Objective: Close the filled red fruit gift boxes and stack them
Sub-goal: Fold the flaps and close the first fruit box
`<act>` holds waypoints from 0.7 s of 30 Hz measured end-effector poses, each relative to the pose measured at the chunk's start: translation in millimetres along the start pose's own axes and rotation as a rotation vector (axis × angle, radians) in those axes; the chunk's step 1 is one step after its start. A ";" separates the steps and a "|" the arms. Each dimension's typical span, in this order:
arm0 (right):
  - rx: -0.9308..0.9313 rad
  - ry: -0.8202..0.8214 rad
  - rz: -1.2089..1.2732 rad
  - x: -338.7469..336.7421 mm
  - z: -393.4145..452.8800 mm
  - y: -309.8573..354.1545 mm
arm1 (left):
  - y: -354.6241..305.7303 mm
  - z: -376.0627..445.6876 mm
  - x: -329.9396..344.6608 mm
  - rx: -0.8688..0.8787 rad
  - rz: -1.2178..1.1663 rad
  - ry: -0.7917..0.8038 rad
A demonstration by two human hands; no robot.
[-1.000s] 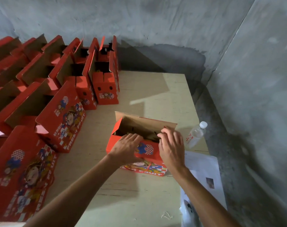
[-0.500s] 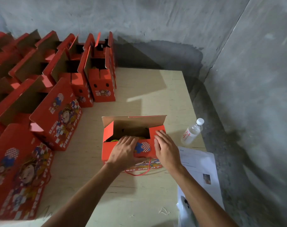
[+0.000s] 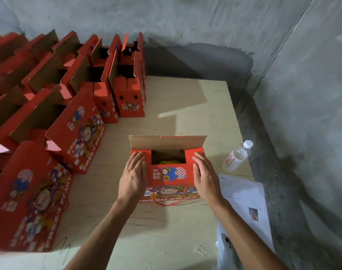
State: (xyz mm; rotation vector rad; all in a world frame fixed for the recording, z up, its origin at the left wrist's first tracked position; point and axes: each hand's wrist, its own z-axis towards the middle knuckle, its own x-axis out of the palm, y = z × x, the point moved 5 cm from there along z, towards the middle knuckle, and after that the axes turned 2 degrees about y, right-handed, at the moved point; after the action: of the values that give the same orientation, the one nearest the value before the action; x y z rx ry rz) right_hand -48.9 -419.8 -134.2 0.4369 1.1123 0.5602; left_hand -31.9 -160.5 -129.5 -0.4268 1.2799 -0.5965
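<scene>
A red gift box [image 3: 169, 173] stands on the worktop [image 3: 195, 106] toward its right edge, about midway along that edge, its back flap upright and its top open in the middle, where something yellow shows inside. The left hand [image 3: 134, 177] lies flat on the box's left end, fingers [image 3: 136, 160] straight and close together, pressing down the left side flap. The right hand [image 3: 204, 177] mirrors it on the right end, straight fingers [image 3: 200, 161] flat on the right side flap. The box sits between the two palms, gripped by neither. Its red cord handle [image 3: 169, 199] hangs down the front face. Rows of open red boxes [image 3: 127, 98] fill the worktop's left side. A water bottle [image 3: 237, 155] lies near the right edge, papers [image 3: 242, 193] just beside it.
</scene>
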 end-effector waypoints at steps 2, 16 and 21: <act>0.015 -0.014 -0.001 -5.6 6.5 0.4 | 1.8 2.2 -0.4 -0.013 -0.036 0.031; 0.067 0.282 0.030 -12.0 59.7 -20.8 | 12.0 27.0 -18.0 0.010 -0.212 -0.037; 0.064 0.241 0.114 -18.7 53.1 -20.1 | 4.9 39.9 -24.9 0.052 -0.137 0.010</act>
State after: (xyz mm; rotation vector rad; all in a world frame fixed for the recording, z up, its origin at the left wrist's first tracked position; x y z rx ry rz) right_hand -2.1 -449.8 -112.4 0.4997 1.3442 0.6918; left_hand 3.3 -142.2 -104.0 -0.4712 1.2489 -0.7470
